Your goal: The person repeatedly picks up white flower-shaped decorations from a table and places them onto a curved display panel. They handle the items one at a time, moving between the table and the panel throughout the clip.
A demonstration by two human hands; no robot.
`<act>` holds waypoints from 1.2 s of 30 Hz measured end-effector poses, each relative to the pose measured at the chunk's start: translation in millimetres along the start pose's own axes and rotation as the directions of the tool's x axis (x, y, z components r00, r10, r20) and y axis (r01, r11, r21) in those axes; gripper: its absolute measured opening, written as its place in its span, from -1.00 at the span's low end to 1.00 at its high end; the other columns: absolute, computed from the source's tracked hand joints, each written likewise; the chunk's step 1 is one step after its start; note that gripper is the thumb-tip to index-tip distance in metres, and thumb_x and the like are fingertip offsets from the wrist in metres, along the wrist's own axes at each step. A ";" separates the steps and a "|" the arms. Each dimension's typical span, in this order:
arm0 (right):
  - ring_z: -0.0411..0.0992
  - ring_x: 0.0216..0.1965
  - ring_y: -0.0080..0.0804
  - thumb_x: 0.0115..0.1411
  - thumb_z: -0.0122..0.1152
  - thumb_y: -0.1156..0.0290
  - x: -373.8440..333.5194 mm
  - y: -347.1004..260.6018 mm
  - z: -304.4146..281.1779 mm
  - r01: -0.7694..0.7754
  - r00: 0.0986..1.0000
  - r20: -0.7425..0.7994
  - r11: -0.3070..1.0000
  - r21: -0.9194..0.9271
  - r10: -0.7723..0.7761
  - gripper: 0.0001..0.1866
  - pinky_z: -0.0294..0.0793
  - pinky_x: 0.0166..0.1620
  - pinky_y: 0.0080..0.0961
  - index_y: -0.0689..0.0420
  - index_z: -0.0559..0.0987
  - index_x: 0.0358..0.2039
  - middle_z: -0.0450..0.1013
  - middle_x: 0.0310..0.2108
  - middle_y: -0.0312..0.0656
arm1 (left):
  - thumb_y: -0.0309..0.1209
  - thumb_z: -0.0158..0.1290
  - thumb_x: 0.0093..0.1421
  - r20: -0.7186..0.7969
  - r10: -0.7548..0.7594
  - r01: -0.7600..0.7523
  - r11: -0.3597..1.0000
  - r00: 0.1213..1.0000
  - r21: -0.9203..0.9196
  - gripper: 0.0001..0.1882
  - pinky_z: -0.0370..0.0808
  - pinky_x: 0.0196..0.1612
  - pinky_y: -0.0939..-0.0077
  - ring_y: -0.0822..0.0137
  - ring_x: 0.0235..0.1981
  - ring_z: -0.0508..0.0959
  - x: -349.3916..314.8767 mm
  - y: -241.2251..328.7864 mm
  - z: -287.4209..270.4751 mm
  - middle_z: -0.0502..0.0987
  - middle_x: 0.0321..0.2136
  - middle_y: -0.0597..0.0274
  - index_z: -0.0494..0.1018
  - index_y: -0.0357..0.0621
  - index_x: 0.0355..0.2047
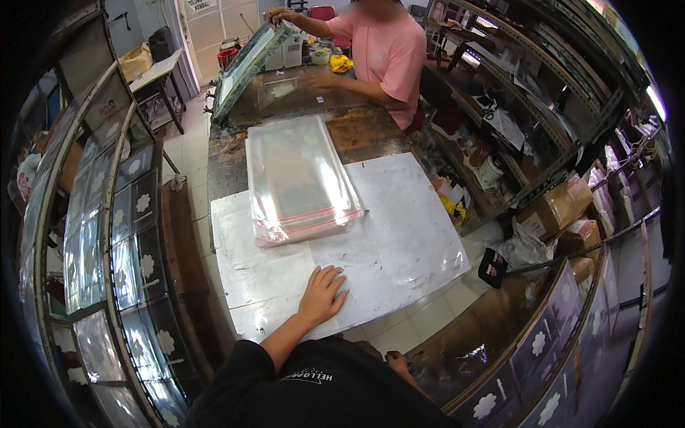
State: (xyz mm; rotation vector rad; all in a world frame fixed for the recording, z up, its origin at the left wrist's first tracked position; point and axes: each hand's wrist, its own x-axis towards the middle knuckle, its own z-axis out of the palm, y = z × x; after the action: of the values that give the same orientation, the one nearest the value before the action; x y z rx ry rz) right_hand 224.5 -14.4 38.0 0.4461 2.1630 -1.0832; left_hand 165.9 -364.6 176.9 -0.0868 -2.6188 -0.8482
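Observation:
My left hand [322,295] lies flat on a white sheet [407,214] that covers the near part of the table, its fingers stretched out and nothing in them. Just beyond the fingertips is a stack of clear plastic bags [296,178] with pinkish-red strips along the near edge; the hand does not touch it. Low beside my body, off the near edge of the table, is my right hand [397,362]. It is small and dim there, and its fingers are too unclear to read.
Across the table a person in a pink shirt [392,53] holds up a hinged screen frame [250,68] with one hand, the other over the brown tabletop [371,132]. Drying racks [143,264] with flower-printed sheets stand left and lower right. Shelves [514,107] and cardboard boxes [556,207] line the right.

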 end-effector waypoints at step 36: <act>0.16 0.37 -0.26 0.42 0.04 0.30 -95.9 -161.5 -87.2 0.413 0.759 -0.283 0.098 0.905 -0.587 -0.46 0.20 0.33 -0.23 0.10 0.22 0.35 0.19 0.33 -0.24 | -0.46 0.13 0.07 0.364 0.629 -0.694 0.716 0.686 0.070 -0.45 0.34 -0.44 0.26 0.22 -0.50 0.49 104.2 153.0 42.6 0.42 -0.54 0.24 0.42 -0.22 0.13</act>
State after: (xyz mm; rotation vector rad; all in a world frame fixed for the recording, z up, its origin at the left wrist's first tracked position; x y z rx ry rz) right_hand 166.8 -41.4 235.1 0.0234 1.2142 -2.7479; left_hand 81.8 -221.4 269.0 -1.1415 -2.6053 -0.3070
